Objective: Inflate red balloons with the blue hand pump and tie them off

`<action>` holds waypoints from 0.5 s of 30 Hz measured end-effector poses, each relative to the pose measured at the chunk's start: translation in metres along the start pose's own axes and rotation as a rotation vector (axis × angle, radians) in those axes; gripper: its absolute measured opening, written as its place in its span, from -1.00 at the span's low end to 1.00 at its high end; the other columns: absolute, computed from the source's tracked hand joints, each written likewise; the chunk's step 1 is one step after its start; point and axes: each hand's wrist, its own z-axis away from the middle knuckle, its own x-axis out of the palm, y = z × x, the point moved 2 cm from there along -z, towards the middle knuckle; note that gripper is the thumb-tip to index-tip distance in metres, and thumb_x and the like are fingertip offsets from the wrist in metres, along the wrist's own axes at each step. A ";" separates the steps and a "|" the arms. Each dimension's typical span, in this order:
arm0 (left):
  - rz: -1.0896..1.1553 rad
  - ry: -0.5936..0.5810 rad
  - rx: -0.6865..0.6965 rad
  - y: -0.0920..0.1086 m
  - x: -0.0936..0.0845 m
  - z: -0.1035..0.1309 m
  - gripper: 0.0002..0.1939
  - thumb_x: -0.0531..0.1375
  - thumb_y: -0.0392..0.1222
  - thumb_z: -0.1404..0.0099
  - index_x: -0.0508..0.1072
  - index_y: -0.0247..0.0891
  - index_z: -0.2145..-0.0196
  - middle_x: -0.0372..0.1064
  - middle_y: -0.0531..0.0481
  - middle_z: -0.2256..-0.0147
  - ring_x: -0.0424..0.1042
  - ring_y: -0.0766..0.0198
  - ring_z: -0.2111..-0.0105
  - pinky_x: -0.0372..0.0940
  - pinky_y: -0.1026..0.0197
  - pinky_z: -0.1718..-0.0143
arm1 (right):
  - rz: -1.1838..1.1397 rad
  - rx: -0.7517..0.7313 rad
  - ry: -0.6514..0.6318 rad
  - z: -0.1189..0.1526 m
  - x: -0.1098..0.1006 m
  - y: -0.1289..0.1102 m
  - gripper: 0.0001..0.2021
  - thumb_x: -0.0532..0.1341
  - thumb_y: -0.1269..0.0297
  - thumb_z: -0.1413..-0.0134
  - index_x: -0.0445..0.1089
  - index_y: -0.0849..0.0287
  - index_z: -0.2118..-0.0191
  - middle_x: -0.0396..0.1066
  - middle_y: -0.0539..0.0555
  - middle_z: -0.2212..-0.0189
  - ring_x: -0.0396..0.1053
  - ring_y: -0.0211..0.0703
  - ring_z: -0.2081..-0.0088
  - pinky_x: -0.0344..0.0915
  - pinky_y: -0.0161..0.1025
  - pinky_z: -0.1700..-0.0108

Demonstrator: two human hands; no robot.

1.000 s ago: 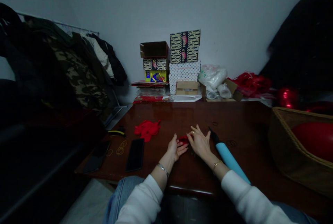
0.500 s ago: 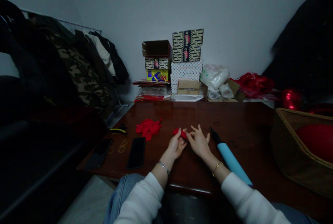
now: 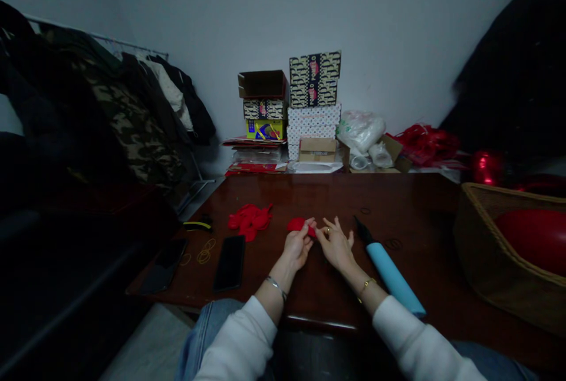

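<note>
A small red balloon-like piece sticks out to the left of my left hand, whose thumb and fingers pinch it. My right hand is just to the right, its thumb and index finger closed at the red piece's right end, the other fingers spread. A pile of limp red pieces lies on the brown table to the left. Beside my right forearm rests a light blue hand pump with a black nozzle.
Two dark phones, yellow rubber bands and a black-and-yellow tool lie left. A wicker basket with a red balloon stands right. Stacked boxes and plastic bags are behind.
More of the red piece shows to the left of my left hand. The view has shifted slightly; the table objects stay put.
</note>
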 end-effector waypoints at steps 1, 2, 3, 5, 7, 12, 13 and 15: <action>0.003 0.003 0.008 0.000 -0.001 -0.001 -0.77 0.20 -0.21 -0.22 0.51 -0.23 0.15 0.36 -0.16 -0.04 0.30 0.14 -0.07 0.13 0.15 -0.06 | 0.002 -0.002 0.001 0.000 0.000 0.000 -0.65 -0.03 0.09 -0.17 0.45 0.08 0.35 0.22 0.08 -0.16 -0.16 0.07 -0.30 -0.37 0.41 -0.14; 0.007 0.007 0.013 0.000 -0.001 -0.001 -0.77 0.20 -0.19 -0.23 0.51 -0.23 0.15 0.36 -0.17 -0.04 0.30 0.14 -0.08 0.13 0.14 -0.07 | 0.010 -0.004 0.008 0.001 -0.001 0.001 -0.65 -0.04 0.09 -0.17 0.46 0.08 0.33 0.23 0.09 -0.15 -0.15 0.08 -0.29 -0.36 0.41 -0.14; 0.011 0.014 0.016 0.001 -0.001 -0.001 -0.77 0.20 -0.19 -0.23 0.51 -0.24 0.15 0.36 -0.18 -0.04 0.30 0.13 -0.08 0.13 0.13 -0.07 | 0.029 -0.009 0.021 0.001 -0.003 0.003 -0.64 -0.04 0.08 -0.18 0.46 0.08 0.31 0.24 0.10 -0.15 -0.14 0.09 -0.29 -0.35 0.41 -0.14; 0.020 0.032 0.016 0.003 -0.001 0.000 -0.78 0.19 -0.18 -0.25 0.50 -0.25 0.15 0.35 -0.20 -0.04 0.32 0.13 -0.06 0.14 0.12 -0.08 | 0.108 -0.034 0.064 0.001 -0.008 0.010 -0.64 -0.05 0.08 -0.19 0.45 0.07 0.24 0.25 0.12 -0.14 -0.12 0.09 -0.29 -0.34 0.41 -0.14; 0.027 0.055 0.016 0.005 0.001 0.002 -0.79 0.19 -0.19 -0.25 0.49 -0.26 0.16 0.35 -0.21 -0.04 0.34 0.13 -0.04 0.16 0.11 -0.08 | 0.244 -0.095 0.116 0.002 -0.017 0.021 -0.66 -0.04 0.10 -0.19 0.42 0.08 0.14 0.26 0.12 -0.13 -0.11 0.08 -0.28 -0.38 0.40 -0.15; 0.033 0.108 0.021 0.006 0.002 0.002 -0.78 0.27 -0.34 -0.15 0.48 -0.30 0.19 0.43 -0.21 0.06 0.42 0.15 0.05 0.26 0.11 -0.04 | 0.623 -0.230 0.178 0.011 -0.045 0.064 -0.55 0.02 0.20 -0.13 0.23 0.22 -0.12 0.11 0.28 -0.21 -0.15 0.18 -0.29 -0.54 0.41 -0.15; 0.038 0.116 0.019 0.006 0.001 0.001 -0.77 0.27 -0.37 -0.14 0.47 -0.32 0.20 0.44 -0.21 0.08 0.44 0.15 0.07 0.28 0.11 -0.03 | 0.678 -0.216 0.173 0.014 -0.050 0.073 -0.52 0.04 0.21 -0.11 0.18 0.24 -0.15 0.07 0.30 -0.23 -0.15 0.20 -0.28 -0.54 0.40 -0.15; 0.049 0.132 0.017 0.005 0.000 0.000 -0.78 0.25 -0.41 -0.16 0.46 -0.33 0.19 0.44 -0.21 0.09 0.46 0.16 0.11 0.32 0.10 0.00 | 0.784 -0.158 0.155 0.021 -0.058 0.087 -0.46 0.09 0.19 -0.06 0.17 0.28 -0.16 0.08 0.35 -0.21 -0.09 0.28 -0.26 -0.55 0.41 -0.14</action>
